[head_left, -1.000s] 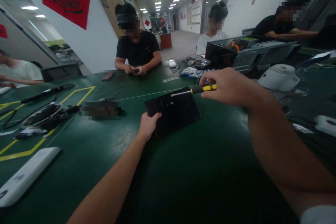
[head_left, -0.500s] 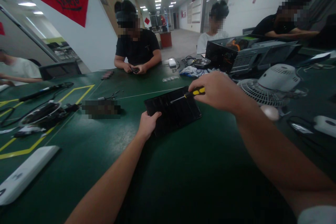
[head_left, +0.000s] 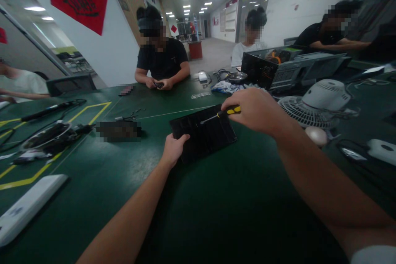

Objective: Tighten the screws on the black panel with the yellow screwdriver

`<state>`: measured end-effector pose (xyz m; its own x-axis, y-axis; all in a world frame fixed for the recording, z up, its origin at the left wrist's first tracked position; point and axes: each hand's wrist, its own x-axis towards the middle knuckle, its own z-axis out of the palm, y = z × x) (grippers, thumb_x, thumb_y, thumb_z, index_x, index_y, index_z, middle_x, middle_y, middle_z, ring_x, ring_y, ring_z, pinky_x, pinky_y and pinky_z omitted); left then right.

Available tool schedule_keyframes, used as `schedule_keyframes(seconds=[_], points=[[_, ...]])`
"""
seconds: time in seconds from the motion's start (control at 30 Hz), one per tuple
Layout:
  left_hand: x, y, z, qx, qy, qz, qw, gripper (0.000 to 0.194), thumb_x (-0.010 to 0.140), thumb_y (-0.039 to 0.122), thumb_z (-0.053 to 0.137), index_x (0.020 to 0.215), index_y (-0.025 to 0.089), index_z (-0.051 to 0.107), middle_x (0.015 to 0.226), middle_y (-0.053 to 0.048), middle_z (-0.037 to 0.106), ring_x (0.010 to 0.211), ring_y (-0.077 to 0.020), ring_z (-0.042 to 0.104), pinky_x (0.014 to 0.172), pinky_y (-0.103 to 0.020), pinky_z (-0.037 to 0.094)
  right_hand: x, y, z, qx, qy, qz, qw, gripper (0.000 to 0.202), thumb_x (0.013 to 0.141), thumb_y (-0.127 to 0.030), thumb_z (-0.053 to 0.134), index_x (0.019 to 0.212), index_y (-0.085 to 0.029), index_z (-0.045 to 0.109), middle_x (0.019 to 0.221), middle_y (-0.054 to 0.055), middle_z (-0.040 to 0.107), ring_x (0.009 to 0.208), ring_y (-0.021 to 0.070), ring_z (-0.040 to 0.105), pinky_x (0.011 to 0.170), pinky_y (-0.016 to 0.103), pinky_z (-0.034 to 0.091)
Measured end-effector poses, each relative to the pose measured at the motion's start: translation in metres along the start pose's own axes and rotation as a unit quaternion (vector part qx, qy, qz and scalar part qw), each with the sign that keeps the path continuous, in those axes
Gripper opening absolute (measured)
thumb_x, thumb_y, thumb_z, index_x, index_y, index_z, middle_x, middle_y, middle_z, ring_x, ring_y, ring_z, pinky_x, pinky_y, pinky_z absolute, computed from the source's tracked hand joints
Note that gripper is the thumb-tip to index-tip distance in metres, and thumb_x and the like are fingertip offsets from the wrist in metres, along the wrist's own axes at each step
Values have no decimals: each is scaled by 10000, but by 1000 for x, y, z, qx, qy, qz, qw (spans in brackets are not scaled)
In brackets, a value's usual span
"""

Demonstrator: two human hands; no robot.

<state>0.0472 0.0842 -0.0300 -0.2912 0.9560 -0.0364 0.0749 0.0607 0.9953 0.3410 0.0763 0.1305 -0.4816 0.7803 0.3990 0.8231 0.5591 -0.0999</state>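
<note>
A flat black rectangular panel [head_left: 207, 138] lies tilted in front of me, over the green tabletop. My left hand [head_left: 175, 146] grips its left edge, with the thumb on top and the other fingers hidden beneath. In my right hand [head_left: 249, 109] is a screwdriver [head_left: 230, 110] with a yellow and black handle. Its metal shaft points left and down across the panel's upper part. Whether the tip touches the panel I cannot tell. The fingers of the right hand are wrapped round the handle.
On the right are a white fan [head_left: 318, 101] and an open computer case [head_left: 278, 68]. Cables and a dark ring-shaped part [head_left: 46, 136] lie left, near a long white device [head_left: 31, 208]. Across the table [head_left: 123, 181], a person [head_left: 162, 57] handles a small dark object.
The view has shifted slightly, so the surroundings sit a little lower. Both hands keep their holds, and the screwdriver stays over nearly the same part of the panel.
</note>
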Motion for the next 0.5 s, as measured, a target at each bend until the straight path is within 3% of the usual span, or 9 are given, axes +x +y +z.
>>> schedule_keyframes(seconds=[0.5], points=[[0, 2, 0, -12, -4, 0, 1000, 351, 627, 374, 889, 868, 170, 736, 855, -81, 771, 776, -267, 744, 725, -372, 597, 0, -3, 0, -23, 2, 9, 1000, 305, 881, -219, 727, 1124, -295, 894, 1126, 73, 849, 1053, 309, 752, 867, 419, 518]])
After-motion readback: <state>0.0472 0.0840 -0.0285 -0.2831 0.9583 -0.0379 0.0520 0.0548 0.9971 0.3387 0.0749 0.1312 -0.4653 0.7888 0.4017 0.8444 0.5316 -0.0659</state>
